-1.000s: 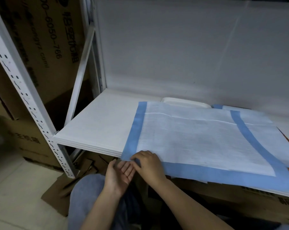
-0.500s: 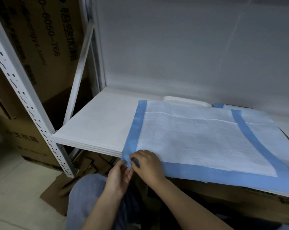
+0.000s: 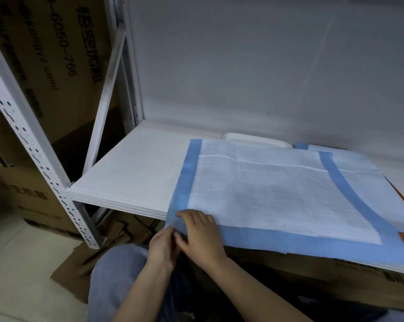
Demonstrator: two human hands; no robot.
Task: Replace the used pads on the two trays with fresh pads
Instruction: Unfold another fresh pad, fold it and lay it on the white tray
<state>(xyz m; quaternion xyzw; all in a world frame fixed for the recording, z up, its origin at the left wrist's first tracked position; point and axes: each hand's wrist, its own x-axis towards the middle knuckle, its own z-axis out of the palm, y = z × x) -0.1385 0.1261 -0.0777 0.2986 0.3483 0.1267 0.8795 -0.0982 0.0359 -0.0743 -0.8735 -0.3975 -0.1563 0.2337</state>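
pad (image 3: 277, 196) | white, blue-bordered | spread flat over tray (image 3: 256, 138) (mostly hidden) | near corner overhanging

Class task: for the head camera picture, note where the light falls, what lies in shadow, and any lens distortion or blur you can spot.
Head view: light is soft and dim, brightest on the white shelf and the pad; the space under the shelf and the cardboard boxes are dark; wide-angle bending shows in the slanted perforated post; the left hand and right hand at the pad's corner look slightly soft.
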